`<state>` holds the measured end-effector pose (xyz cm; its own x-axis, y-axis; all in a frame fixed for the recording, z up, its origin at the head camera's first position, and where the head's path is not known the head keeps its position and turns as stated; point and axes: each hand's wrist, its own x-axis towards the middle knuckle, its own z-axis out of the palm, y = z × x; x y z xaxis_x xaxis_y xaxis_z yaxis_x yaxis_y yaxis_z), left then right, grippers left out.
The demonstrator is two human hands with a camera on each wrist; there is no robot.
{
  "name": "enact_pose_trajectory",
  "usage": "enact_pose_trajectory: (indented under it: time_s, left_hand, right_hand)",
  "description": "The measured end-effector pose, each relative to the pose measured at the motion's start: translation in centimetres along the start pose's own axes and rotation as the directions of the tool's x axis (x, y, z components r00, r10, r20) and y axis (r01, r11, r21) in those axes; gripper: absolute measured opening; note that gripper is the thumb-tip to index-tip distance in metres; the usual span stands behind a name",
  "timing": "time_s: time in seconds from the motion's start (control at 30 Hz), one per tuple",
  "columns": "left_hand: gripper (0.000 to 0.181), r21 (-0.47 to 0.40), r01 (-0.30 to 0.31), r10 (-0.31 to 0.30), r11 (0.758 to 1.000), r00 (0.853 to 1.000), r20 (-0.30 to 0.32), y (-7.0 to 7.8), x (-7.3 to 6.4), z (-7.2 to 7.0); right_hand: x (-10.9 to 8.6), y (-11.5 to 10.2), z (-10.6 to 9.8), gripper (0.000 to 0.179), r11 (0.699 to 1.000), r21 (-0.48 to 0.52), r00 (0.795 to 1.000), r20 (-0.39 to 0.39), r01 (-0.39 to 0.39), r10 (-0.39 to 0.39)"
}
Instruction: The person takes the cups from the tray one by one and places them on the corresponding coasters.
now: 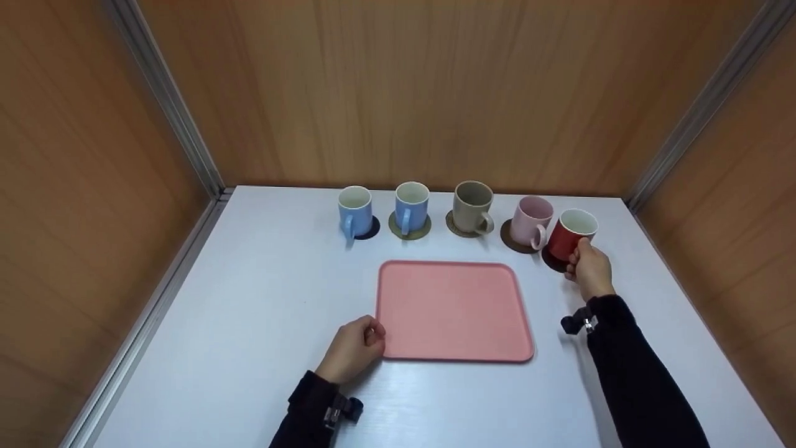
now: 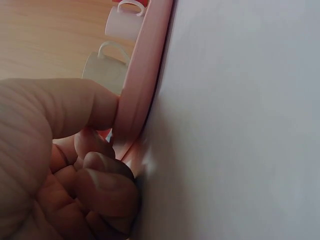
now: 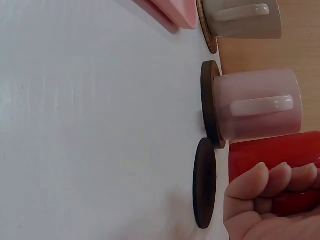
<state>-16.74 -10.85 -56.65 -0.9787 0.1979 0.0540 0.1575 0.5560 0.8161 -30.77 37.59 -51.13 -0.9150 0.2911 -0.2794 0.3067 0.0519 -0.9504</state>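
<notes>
My right hand [image 1: 591, 269] grips a red mug [image 1: 564, 241] with a white inside, at the right end of a row of mugs. In the right wrist view a gap shows between the red mug [image 3: 272, 151] and its dark round coaster [image 3: 205, 184]; the handle is hidden by the curled fingers. At the near left corner of a pink rectangular tray [image 1: 454, 311], my left hand [image 1: 353, 348] pinches the rim. Up close in the left wrist view, a fingertip presses the tray's rim [image 2: 142, 70] while the other fingers curl below. The tray bears nothing.
Left of the red mug stand a pink mug [image 1: 530, 218], a grey-brown mug [image 1: 471, 208] and two blue mugs, one [image 1: 411, 202] on a green coaster, the other [image 1: 354, 208] partly over a dark coaster [image 1: 372, 229]. Wooden panels [image 1: 398, 93] enclose the white table [image 1: 261, 298] behind and at both sides.
</notes>
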Motion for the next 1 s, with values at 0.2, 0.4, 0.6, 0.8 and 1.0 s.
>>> enact_pose_trajectory:
  time_s: [0.2,0.4,0.6,0.8,1.0]
  left_hand:
    - [0.011,-0.006,-0.005,0.005,1.0,1.0,0.002,0.0,0.1,-0.1]
    - [0.01,0.0,0.008,-0.008,1.0,1.0,0.016,-0.1,-0.3,-0.2]
    - [0.01,-0.002,0.019,-0.019,1.0,1.0,0.018,-0.1,-0.8,-0.4]
    - [0.01,-0.007,0.009,-0.008,1.0,1.0,0.027,0.0,-0.8,-0.4]
    - [0.011,-0.019,-0.007,0.008,1.0,0.999,0.033,0.0,-0.7,-0.2]
  right_hand:
    - [1.0,0.5,0.0,0.044,0.997,0.062,0.999,0.008,-0.052,0.052]
    - [1.1,0.7,0.1,0.04,0.994,0.077,0.997,0.017,-0.074,0.073]
    - [1.3,0.9,0.0,0.043,0.997,0.03,0.997,-0.014,-0.078,0.078]
    - [2.0,0.9,-1.4,0.052,0.986,-0.157,0.997,-0.07,-0.051,0.041]
    - [2.8,0.1,-2.7,0.052,0.968,-0.231,0.994,-0.07,-0.094,0.08]
